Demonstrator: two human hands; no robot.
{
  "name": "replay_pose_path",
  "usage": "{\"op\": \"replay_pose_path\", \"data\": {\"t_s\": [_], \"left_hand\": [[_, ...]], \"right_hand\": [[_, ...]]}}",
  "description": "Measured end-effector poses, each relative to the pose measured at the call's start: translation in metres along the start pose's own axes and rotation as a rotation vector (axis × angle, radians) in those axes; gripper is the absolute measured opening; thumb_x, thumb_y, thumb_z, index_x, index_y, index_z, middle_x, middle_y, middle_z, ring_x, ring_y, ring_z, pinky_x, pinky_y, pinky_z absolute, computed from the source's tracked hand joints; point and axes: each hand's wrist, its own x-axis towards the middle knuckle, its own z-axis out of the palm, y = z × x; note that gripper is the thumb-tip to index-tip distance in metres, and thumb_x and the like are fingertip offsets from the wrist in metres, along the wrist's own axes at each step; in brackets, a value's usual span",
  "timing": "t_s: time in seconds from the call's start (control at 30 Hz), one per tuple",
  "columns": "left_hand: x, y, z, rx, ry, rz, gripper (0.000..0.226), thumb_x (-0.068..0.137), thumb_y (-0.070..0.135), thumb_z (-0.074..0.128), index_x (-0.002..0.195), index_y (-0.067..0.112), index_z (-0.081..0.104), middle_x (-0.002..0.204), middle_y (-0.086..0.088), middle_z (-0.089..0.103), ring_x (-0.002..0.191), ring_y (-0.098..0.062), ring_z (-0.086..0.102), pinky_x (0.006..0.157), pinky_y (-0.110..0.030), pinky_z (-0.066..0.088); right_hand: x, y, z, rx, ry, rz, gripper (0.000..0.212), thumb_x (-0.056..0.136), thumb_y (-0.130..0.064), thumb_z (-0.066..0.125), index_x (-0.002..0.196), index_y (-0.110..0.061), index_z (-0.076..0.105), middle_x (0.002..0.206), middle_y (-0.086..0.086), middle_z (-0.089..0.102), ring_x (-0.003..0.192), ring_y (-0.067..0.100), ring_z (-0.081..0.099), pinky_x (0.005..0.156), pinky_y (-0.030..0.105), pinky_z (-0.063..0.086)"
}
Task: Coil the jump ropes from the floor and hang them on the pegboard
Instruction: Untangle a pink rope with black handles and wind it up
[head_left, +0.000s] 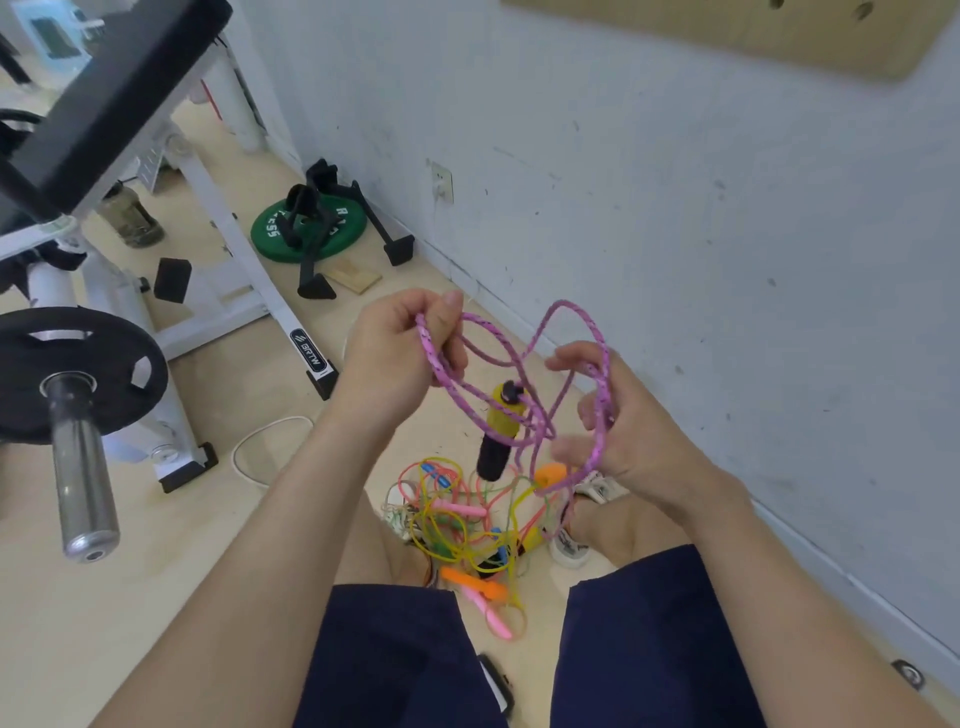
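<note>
A pink braided jump rope (563, 332) loops between both my hands at mid-frame. My left hand (395, 353) grips several strands of it in curled fingers. My right hand (608, 426) has the rope wound round its fingers, which curl on it. The rope's yellow-and-black handle (501, 431) dangles between my hands. Below, on the wooden floor between my feet, lies a tangled pile of thin coloured jump ropes (467, 525) with pink, orange and blue handles. The wooden pegboard (748, 36) hangs on the wall at the top right.
A weight bench with a white frame (218, 218) stands at the left, a barbell end with a black plate (78, 379) close to my left arm. A green weight plate (309, 228) and black stands lie by the wall. A white cable (260, 441) loops on the floor.
</note>
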Motion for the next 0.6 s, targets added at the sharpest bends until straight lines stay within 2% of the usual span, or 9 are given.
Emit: {"op": "replay_pose_path", "data": {"t_s": [0.07, 0.13, 0.2, 0.3, 0.37, 0.4, 0.47, 0.53, 0.6], "left_hand": [[0.005, 0.0, -0.004, -0.067, 0.079, -0.086, 0.033, 0.103, 0.031, 0.041, 0.083, 0.009, 0.055, 0.056, -0.003, 0.065, 0.053, -0.019, 0.064, 0.05, -0.024, 0.05], [0.008, -0.006, -0.007, -0.276, 0.179, -0.246, 0.032, 0.104, 0.031, 0.036, 0.09, 0.009, 0.055, 0.058, -0.003, 0.067, 0.056, -0.018, 0.067, 0.053, -0.025, 0.053], [0.01, -0.017, -0.016, -0.433, 0.278, -0.347, 0.028, 0.103, 0.025, 0.035, 0.097, 0.008, 0.056, 0.06, -0.004, 0.068, 0.056, -0.019, 0.065, 0.054, -0.025, 0.052], [0.012, -0.029, -0.029, -0.359, 0.318, -0.364, 0.022, 0.099, 0.024, 0.039, 0.091, 0.013, 0.056, 0.058, -0.002, 0.062, 0.053, -0.018, 0.054, 0.059, -0.029, 0.047], [0.014, -0.032, -0.032, -0.279, 0.322, -0.359, 0.024, 0.098, 0.022, 0.04, 0.088, 0.014, 0.06, 0.06, -0.002, 0.064, 0.056, -0.018, 0.058, 0.064, -0.032, 0.051], [0.016, -0.033, -0.034, -0.25, 0.338, -0.35, 0.022, 0.097, 0.017, 0.041, 0.089, 0.014, 0.061, 0.063, -0.003, 0.068, 0.062, -0.018, 0.063, 0.069, -0.034, 0.054], [0.021, -0.038, -0.04, -0.187, 0.375, -0.321, 0.025, 0.092, 0.004, 0.042, 0.094, 0.015, 0.064, 0.079, -0.005, 0.074, 0.081, -0.019, 0.068, 0.082, -0.036, 0.056], [0.022, -0.042, -0.049, -0.281, 0.418, -0.318, 0.036, 0.087, -0.007, 0.039, 0.1, 0.014, 0.065, 0.095, -0.007, 0.074, 0.097, -0.022, 0.068, 0.09, -0.036, 0.054], [0.022, -0.048, -0.058, -0.536, 0.406, -0.342, 0.041, 0.083, -0.011, 0.036, 0.107, 0.011, 0.061, 0.101, -0.01, 0.07, 0.091, -0.023, 0.07, 0.081, -0.031, 0.056]], "right_hand": [[-0.002, 0.003, -0.004, 0.335, 0.009, 0.013, 0.08, 0.06, -0.038, 0.086, 0.129, -0.023, 0.048, 0.137, -0.005, 0.053, 0.066, -0.001, 0.049, 0.062, 0.016, 0.042], [-0.003, 0.008, -0.007, 0.754, -0.01, 0.102, 0.099, 0.045, -0.059, 0.091, 0.127, -0.02, 0.052, 0.135, -0.003, 0.056, 0.068, 0.006, 0.048, 0.051, 0.017, 0.035], [-0.005, 0.017, -0.012, 0.971, 0.019, 0.181, 0.109, 0.036, -0.071, 0.086, 0.127, -0.019, 0.054, 0.136, -0.002, 0.056, 0.073, 0.01, 0.051, 0.051, 0.021, 0.036], [-0.006, 0.025, -0.018, 0.98, 0.07, 0.276, 0.117, 0.037, -0.078, 0.08, 0.133, -0.017, 0.055, 0.144, -0.001, 0.052, 0.082, 0.015, 0.054, 0.065, 0.033, 0.042], [-0.006, 0.022, -0.018, 0.959, 0.032, 0.321, 0.123, 0.033, -0.08, 0.08, 0.135, -0.017, 0.054, 0.142, -0.002, 0.054, 0.099, 0.02, 0.059, 0.078, 0.045, 0.049], [-0.006, 0.019, -0.018, 0.971, 0.002, 0.342, 0.125, 0.029, -0.077, 0.082, 0.135, -0.016, 0.054, 0.14, -0.003, 0.057, 0.11, 0.022, 0.059, 0.084, 0.053, 0.052], [-0.005, 0.011, -0.017, 1.011, -0.069, 0.361, 0.129, 0.025, -0.071, 0.086, 0.136, -0.015, 0.052, 0.14, -0.002, 0.057, 0.127, 0.029, 0.052, 0.09, 0.065, 0.047], [-0.002, 0.007, -0.017, 1.019, -0.143, 0.359, 0.132, 0.025, -0.065, 0.089, 0.141, -0.015, 0.047, 0.144, -0.001, 0.053, 0.131, 0.037, 0.048, 0.089, 0.069, 0.045], [-0.001, 0.003, -0.017, 0.984, -0.208, 0.336, 0.122, 0.029, -0.057, 0.094, 0.138, -0.022, 0.051, 0.149, -0.003, 0.047, 0.13, 0.039, 0.049, 0.086, 0.07, 0.046]]}}
